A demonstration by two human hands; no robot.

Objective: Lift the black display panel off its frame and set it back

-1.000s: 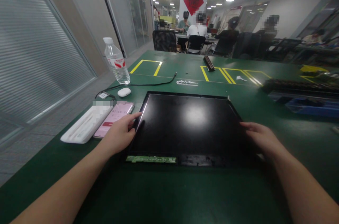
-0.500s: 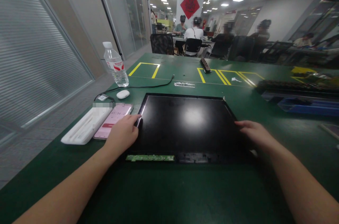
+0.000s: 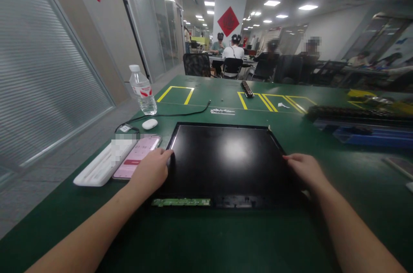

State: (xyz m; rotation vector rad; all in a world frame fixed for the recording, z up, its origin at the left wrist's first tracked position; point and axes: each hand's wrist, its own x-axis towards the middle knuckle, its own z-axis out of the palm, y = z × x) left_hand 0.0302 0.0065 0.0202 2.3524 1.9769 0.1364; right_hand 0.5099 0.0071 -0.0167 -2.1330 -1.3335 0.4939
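Observation:
A black display panel [image 3: 222, 161] in a thin dark frame lies flat on the green table [image 3: 232, 238] in front of me. Along its near edge runs a narrow green circuit board [image 3: 181, 202]. My left hand [image 3: 153, 169] is closed on the panel's left edge, thumb at the rim. On the opposite side my right hand [image 3: 305, 170] pinches the right edge, its lower fingers partly hidden in shadow. Just left of my left hand lie a phone [image 3: 137, 159] with a lit pink screen and a long white case [image 3: 97, 169].
Behind the phone are a white earbud case [image 3: 149, 124], a black cable [image 3: 180, 114] and a water bottle [image 3: 143, 94]. A dark strip [image 3: 247, 89] lies among yellow tape marks farther back. Blue trays [image 3: 364, 135] stand at right. Several people sit beyond the table.
The camera view has tilted up, so the table and panel appear lower. Both hands stay on the panel's side edges, and the panel looks unmoved on the table.

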